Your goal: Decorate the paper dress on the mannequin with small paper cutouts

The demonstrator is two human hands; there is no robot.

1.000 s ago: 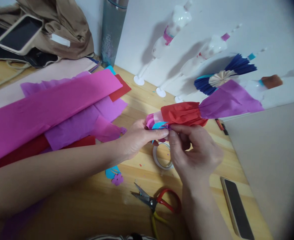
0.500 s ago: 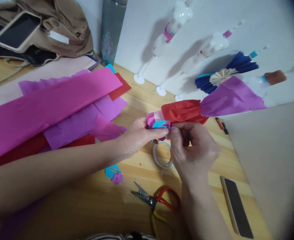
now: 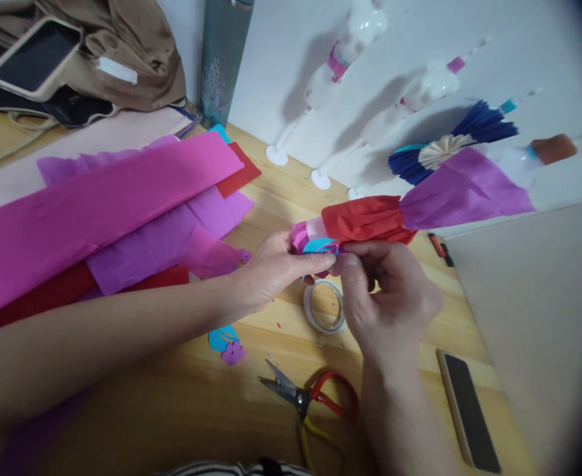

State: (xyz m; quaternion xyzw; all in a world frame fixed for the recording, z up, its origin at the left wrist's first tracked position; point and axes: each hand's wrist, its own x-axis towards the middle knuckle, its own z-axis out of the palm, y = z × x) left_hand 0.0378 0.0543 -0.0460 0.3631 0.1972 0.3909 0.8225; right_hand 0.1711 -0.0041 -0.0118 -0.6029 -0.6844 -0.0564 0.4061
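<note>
Paper craft (image 3: 363,219) remains in the left fingers (image 3: 314,265).

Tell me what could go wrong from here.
1. The blue piece is held by the left hand, with the right hand close at its edge; thin as it looks, it might crease or tear.
2. The scissors lie open beside the right wrist, which could knock them.
3. The purple flower looks loose near the left arm, so a sweep might brush it away.
</note>
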